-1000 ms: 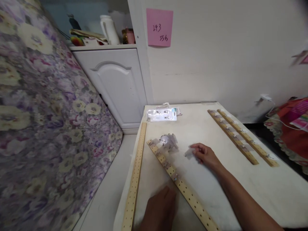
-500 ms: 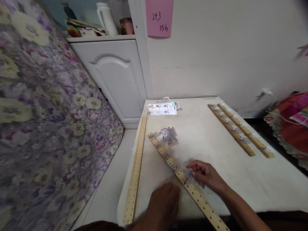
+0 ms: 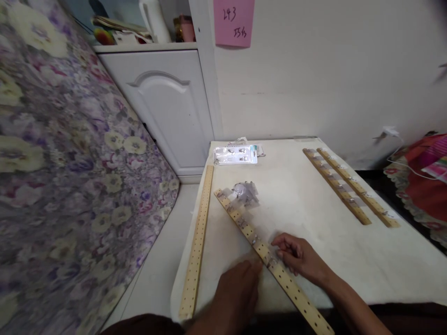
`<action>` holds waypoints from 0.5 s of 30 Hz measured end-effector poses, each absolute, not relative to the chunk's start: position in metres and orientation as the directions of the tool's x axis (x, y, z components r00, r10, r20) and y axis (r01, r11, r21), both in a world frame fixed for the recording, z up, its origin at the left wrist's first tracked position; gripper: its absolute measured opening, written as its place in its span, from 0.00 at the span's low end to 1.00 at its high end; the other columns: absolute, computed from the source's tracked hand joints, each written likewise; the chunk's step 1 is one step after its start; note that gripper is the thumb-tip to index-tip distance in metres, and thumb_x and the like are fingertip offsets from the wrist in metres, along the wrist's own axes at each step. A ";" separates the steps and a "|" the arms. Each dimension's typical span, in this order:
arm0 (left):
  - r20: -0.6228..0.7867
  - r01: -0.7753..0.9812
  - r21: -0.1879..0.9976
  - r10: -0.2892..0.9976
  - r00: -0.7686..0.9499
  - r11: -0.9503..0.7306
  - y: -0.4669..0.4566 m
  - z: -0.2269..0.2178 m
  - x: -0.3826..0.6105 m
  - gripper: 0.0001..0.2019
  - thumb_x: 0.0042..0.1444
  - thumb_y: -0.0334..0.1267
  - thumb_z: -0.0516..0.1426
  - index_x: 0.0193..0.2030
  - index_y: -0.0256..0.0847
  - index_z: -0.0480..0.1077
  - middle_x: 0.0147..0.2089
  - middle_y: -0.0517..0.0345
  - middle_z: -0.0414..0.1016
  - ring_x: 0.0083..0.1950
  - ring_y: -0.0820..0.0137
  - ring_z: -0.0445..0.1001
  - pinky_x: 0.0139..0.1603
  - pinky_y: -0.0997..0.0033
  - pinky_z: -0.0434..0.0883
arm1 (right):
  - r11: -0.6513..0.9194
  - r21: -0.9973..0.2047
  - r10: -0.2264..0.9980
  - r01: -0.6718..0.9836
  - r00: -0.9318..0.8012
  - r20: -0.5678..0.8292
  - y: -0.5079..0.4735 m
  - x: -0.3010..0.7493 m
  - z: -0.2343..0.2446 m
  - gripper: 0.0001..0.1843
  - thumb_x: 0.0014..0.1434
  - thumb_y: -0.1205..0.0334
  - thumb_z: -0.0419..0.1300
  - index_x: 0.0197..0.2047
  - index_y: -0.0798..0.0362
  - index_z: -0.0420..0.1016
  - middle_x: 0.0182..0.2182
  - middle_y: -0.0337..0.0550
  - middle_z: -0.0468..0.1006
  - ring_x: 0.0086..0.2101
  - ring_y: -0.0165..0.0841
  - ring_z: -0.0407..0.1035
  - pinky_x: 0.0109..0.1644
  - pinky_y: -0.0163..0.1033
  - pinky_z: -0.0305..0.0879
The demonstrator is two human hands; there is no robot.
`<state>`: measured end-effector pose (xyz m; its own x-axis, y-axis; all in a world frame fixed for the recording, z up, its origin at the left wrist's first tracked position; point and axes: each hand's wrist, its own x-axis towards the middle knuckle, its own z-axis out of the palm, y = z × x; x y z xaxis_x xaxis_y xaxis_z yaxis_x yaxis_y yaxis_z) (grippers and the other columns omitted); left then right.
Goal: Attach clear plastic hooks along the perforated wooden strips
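A long pale wooden strip with rows of holes lies slanting across the table in front of me. Several clear plastic hooks with metal parts sit along its upper half. My right hand is beside the strip's right edge, fingers curled, at the clear backing of the lowest hook. On the other side my left hand rests with fingers folded and fingertips against the strip's left edge. Its fingertips are partly hidden. A small pile of loose clear hooks lies near the strip's far end.
Another perforated strip lies along the table's left side. Two strips with hooks lie at the right. Hook packaging sits at the back edge by the wall. A floral curtain hangs at the left.
My left hand has come slightly closer to the strip's edge. The right hand stays nearly in place by the lowest hook. The view has tilted down a little.
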<state>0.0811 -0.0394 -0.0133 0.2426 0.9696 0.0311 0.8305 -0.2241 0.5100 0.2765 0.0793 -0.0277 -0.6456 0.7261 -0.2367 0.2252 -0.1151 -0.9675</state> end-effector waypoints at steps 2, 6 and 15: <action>0.042 0.834 0.501 0.969 0.245 -0.232 -0.040 -0.013 0.081 0.19 0.57 0.28 0.47 0.55 0.44 0.61 0.42 0.55 0.73 0.40 0.67 0.71 0.40 0.69 0.69 | -0.110 -0.968 0.733 0.225 -0.639 -0.231 0.078 0.277 -0.028 0.08 0.58 0.58 0.56 0.40 0.51 0.67 0.22 0.30 0.64 0.16 0.21 0.56 0.17 0.28 0.54; 0.055 0.868 0.437 0.970 0.237 -0.237 -0.040 -0.016 0.083 0.22 0.57 0.28 0.46 0.58 0.44 0.60 0.39 0.55 0.73 0.37 0.68 0.70 0.37 0.71 0.69 | -0.108 -0.969 0.741 0.223 -0.632 -0.228 0.077 0.279 -0.029 0.08 0.58 0.56 0.56 0.40 0.50 0.67 0.22 0.29 0.63 0.16 0.22 0.55 0.17 0.28 0.54; 0.086 0.896 0.366 0.968 0.235 -0.250 -0.041 -0.035 0.083 0.23 0.60 0.33 0.47 0.63 0.51 0.55 0.38 0.58 0.73 0.37 0.68 0.69 0.37 0.71 0.67 | -0.100 -0.966 0.759 0.238 -0.610 -0.228 0.075 0.280 -0.025 0.10 0.57 0.54 0.57 0.39 0.50 0.69 0.20 0.30 0.61 0.16 0.22 0.55 0.17 0.28 0.55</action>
